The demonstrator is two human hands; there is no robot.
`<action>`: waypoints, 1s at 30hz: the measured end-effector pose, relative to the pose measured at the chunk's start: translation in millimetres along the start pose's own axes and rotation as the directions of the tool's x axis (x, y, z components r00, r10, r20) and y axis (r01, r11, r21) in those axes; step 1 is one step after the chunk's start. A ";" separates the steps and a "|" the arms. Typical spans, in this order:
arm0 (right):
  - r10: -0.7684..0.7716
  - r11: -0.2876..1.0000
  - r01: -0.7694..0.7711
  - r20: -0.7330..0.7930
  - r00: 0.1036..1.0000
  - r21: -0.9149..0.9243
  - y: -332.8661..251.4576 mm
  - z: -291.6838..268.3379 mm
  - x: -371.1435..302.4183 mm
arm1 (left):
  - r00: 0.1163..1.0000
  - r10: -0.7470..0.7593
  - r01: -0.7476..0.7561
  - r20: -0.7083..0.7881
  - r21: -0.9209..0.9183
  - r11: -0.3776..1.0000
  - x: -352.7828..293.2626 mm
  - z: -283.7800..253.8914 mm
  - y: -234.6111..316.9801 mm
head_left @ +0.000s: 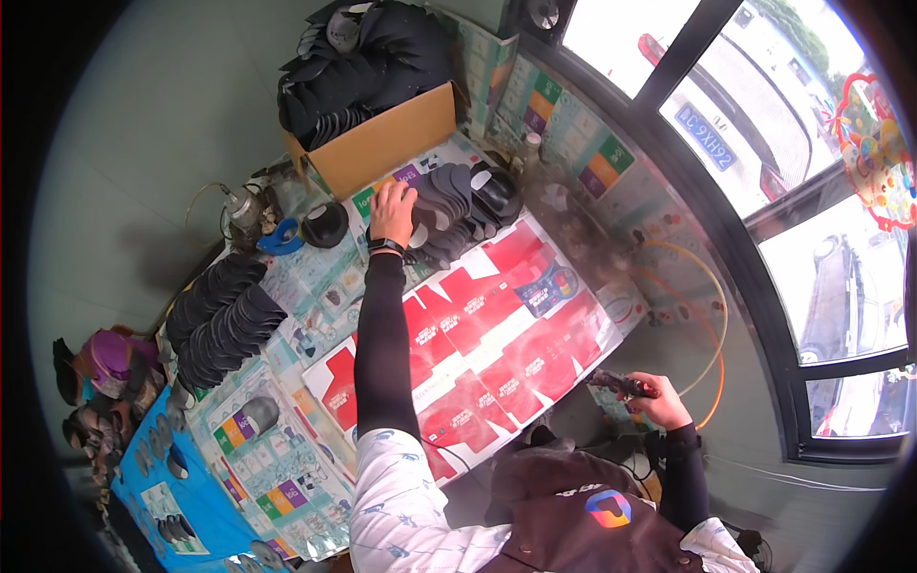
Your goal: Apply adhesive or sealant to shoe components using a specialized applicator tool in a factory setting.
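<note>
overlapping in two rows toward the left, black curved pieces are lying on the patterned table cover, apart from both hands. further right, the left hand is resting at the left edge of a stack of dark pieces, which is sitting between the cardboard box and the red and white sheet. the step in hand seems to be taking or settling pieces at this stack, so the next move is probably calling for a sure hold on only the piece wanted, without toppling the rest. the left fingers are bending slightly and keeping close together; their undersides are not showing, so i cannot tell whether they are pinching anything. at the far right, well apart from the left, the right hand is curling firmly around a dark handheld tool, whose tip is pointing toward the sheet's edge.
</note>
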State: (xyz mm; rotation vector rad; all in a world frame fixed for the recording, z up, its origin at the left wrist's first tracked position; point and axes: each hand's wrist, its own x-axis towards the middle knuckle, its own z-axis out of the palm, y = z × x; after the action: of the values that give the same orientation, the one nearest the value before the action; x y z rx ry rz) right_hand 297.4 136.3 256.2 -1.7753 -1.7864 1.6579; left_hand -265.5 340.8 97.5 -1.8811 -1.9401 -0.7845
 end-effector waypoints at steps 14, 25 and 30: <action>-0.111 0.989 0.114 0.033 0.993 -0.094 2.7 1.5 12.0 | 0.962 -0.253 0.244 -0.104 -0.093 0.965 -40.1 -59.2 -26.2; -0.079 0.995 0.073 0.103 0.992 0.063 31.6 -15.5 33.7 | 0.750 -0.650 0.553 -0.118 -0.427 0.716 -140.6 -243.1 127.1; -0.216 0.976 0.213 0.222 0.951 0.038 42.2 -30.0 63.2 | 0.685 -0.728 0.662 0.017 -0.433 0.613 -179.9 -326.3 245.3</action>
State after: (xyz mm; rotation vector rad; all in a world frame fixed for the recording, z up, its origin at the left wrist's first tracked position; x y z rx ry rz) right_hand 326.4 189.4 201.4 -1.3733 -1.9724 1.8339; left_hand -55.6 -2.0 290.9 -1.0896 -2.5665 -1.6253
